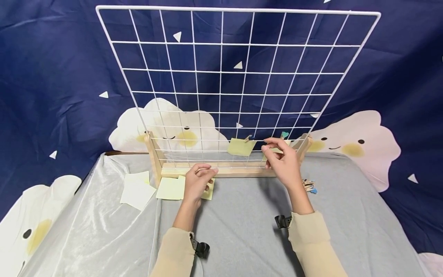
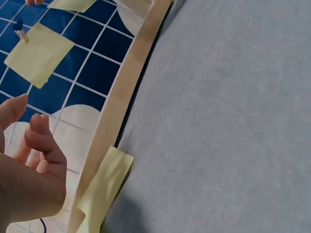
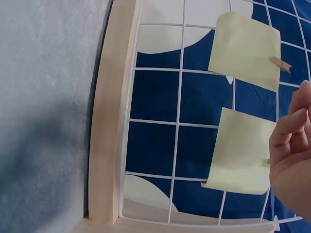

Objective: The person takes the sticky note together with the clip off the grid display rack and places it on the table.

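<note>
A white wire grid (image 1: pixel 220 72) stands upright in a wooden base. A yellow sticky note (image 1: pixel 240 148) hangs low on it from a clothespin with a dark blue top (image 1: pixel 247 138). To its right hangs a second yellow note (image 3: pixel 240 150), partly behind my right hand in the head view, with a green heart-topped clothespin (image 1: pixel 285 135) above it. My right hand (image 1: pixel 285 163) hovers in front of that note, fingers loosely bent and holding nothing visible. Low before the base, my left hand (image 1: pixel 196 185), loosely curled and without anything in it, is over yellow notes (image 1: pixel 169 188) on the cloth.
Pale paper sheets (image 1: pixel 136 189) lie on the grey cloth (image 1: pixel 238 231) at the left. A small pile of clothespins (image 1: pixel 308 185) lies by the right foot of the stand. Behind the grid hangs a dark blue curtain (image 1: pixel 62 92) with cloud prints.
</note>
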The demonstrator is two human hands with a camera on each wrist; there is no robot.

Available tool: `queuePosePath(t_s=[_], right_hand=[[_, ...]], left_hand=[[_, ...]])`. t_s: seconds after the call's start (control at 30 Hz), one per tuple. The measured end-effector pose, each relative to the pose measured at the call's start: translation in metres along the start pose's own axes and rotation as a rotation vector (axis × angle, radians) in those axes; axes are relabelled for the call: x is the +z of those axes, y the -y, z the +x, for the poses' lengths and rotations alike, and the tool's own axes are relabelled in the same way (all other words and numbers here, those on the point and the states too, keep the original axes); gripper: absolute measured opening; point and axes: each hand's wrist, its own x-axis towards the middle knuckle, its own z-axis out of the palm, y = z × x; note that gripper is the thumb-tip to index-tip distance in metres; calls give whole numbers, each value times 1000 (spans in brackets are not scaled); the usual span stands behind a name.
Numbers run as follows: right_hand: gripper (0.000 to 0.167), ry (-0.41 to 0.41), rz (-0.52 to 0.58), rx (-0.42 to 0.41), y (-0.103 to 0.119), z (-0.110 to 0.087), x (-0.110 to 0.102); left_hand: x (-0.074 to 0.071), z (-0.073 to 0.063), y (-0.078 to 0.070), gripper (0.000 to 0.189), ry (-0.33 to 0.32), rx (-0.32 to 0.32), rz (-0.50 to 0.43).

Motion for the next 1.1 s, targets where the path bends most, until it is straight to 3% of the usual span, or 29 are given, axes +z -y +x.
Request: queuePosePath(t_s=[0.47,0.73,0.87,1.1], right_hand=[[30,40,-36,-44,-1,9,11],[30,77,-92,-83,36,4,18],[30,75,-125,-88,36,6,20],[32,73,-171,-102,2,17,20]], left_hand=[[18,1,-6,37,11,19,-37],[25,3,-4,38,13,15,-54],[30,3,-4,39,20,6,-87],[40,2,-8,32,11,9,-114]])
